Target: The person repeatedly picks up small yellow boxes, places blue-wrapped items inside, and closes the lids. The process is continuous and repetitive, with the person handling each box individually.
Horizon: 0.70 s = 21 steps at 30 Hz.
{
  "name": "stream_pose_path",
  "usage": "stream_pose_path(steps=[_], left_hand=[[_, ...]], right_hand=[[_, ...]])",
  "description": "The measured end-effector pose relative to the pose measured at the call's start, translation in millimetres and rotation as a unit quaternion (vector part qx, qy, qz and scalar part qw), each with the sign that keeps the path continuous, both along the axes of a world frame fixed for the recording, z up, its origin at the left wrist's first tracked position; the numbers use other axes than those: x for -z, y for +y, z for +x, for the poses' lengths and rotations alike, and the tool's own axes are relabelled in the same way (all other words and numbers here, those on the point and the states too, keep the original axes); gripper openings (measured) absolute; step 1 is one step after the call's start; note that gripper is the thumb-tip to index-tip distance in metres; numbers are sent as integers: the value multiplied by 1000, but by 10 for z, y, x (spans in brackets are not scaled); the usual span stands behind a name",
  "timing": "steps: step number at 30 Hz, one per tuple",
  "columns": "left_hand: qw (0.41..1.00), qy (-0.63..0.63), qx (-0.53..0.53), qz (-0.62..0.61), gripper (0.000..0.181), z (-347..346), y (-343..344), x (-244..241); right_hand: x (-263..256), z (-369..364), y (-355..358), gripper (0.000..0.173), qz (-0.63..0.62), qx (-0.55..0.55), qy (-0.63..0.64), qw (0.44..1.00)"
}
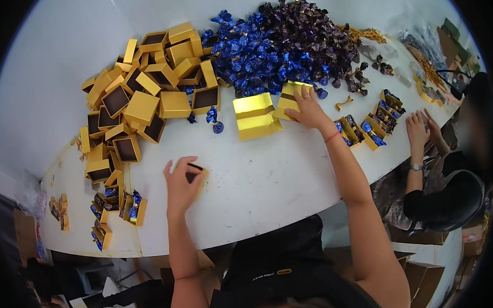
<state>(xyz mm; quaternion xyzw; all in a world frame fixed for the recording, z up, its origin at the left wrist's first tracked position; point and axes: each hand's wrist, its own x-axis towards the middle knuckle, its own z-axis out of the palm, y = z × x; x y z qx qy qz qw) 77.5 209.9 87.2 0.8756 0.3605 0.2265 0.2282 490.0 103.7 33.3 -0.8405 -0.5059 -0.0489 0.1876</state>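
Observation:
My left hand [178, 189] pinches a small gold box part [199, 184] with a dark inside, just above the white table. It is partly hidden by my fingers and a little blurred. Thumb and fingers of my right hand [311, 111] rest on a folded gold foil card insert [287, 101], apparently gripping it. Just left of that lies another shiny gold card insert [257, 117], creased across the middle. Behind both inserts rises a heap of blue foil-wrapped candies [247, 56]. One loose blue candy [218, 127] lies between my hands, farther back.
A pile of gold boxes [141, 109] covers the table's left. Dark-wrapped candies [307, 33] are heaped at the back. Filled boxes stand front left [134, 209] and right [372, 131]. A co-worker's hands [418, 129] rest at the right edge. A gold ribbon bow [344, 103] lies nearby.

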Motion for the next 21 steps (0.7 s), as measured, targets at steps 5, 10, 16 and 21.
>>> stream_pose_path(steps=[5, 10, 16, 21], left_hand=[[996, 19, 27, 81, 81, 13, -191, -265], [991, 103, 43, 78, 109, -58, -221, -174], [990, 95, 91, -51, 110, 8, -122, -96], [972, -40, 216, -80, 119, 344, -485, 50]], right_hand=[[47, 77, -157, 48, 97, -58, 97, 989], [-46, 63, -154, 32, 121, -20, 67, 990], [-200, -70, -249, 18, 234, -47, 15, 971], [-769, -1221, -620, 18, 184, -222, 362, 887]])
